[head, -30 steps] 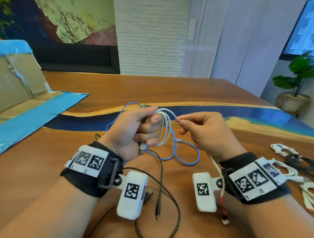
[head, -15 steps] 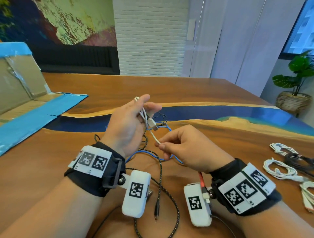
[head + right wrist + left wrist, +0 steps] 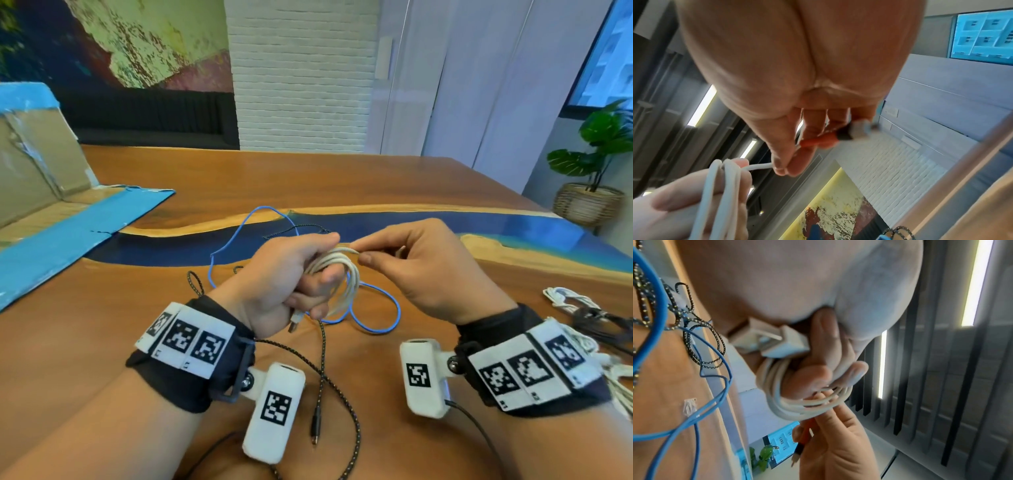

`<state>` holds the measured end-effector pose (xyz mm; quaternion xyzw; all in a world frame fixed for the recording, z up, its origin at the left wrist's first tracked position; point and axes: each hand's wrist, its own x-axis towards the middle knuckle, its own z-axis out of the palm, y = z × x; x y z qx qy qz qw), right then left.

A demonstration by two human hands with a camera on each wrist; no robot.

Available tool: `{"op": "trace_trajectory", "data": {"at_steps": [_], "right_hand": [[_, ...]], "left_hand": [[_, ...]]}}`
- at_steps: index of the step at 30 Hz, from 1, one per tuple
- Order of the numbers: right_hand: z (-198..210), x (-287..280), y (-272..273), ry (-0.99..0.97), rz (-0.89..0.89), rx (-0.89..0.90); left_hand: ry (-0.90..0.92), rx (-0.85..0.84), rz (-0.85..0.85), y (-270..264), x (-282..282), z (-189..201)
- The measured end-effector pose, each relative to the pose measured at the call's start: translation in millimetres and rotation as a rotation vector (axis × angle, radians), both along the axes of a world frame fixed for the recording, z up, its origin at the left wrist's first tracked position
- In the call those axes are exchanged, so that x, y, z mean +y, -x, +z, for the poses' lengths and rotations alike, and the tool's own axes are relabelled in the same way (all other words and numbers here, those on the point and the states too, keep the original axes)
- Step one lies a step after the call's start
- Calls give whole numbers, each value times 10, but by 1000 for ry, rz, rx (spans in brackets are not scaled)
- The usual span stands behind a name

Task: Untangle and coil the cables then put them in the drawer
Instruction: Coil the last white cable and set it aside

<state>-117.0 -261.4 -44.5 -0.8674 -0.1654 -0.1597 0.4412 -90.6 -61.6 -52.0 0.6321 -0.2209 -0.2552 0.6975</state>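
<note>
The white cable [image 3: 337, 274] is sitting gathered into several loops above the middle of the wooden table [image 3: 342, 181], held up off the surface between the two hands. The left hand [image 3: 291, 281] is clenching around the near-left side of the coil, fingers curled through the loops and thumb pressing on top, with a white plug [image 3: 772, 340] sticking out below the palm. The right hand [image 3: 421, 267] is pinching the free end of the same cable between thumb and forefinger, just right of the coil, and an orange-and-black plug [image 3: 828, 138] is resting against its other fingers (the head view is hiding this plug behind the hand). Under the hands a blue cable [image 3: 373, 318] is lying loose on the table, looping away to the far left and curling back on the near right. A black braided cable [image 3: 342, 387] is trailing across it and bending toward the near edge, one of its plugs [image 3: 315, 425] lying between the two wrists. At the far right edge of the table a few bundled white cables [image 3: 565, 299] and a dark one [image 3: 603, 318] are lying together, well apart from the hands. On the far left a flattened cardboard box [image 3: 51, 219] with blue tape is resting on the table. Beyond the table's far right corner a potted plant [image 3: 596, 178] is standing in a woven basket.
</note>
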Motion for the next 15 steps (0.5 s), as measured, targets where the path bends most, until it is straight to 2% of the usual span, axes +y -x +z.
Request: {"op": "trace_trajectory", "data": {"at_steps": [4, 7, 10, 13, 15], "right_hand": [[-93, 19, -117, 14, -178, -97], [-218, 132, -180, -151, -185, -64], [-311, 302, -173, -427, -62, 91], [-349, 449, -117, -680, 168, 310], [-356, 495, -93, -753, 264, 368]], "left_hand": [[172, 65, 51, -44, -4, -13], [228, 99, 104, -47, -27, -13], [270, 93, 154, -61, -60, -29], [312, 90, 259, -74, -72, -48], [310, 85, 333, -96, -65, -61]]}}
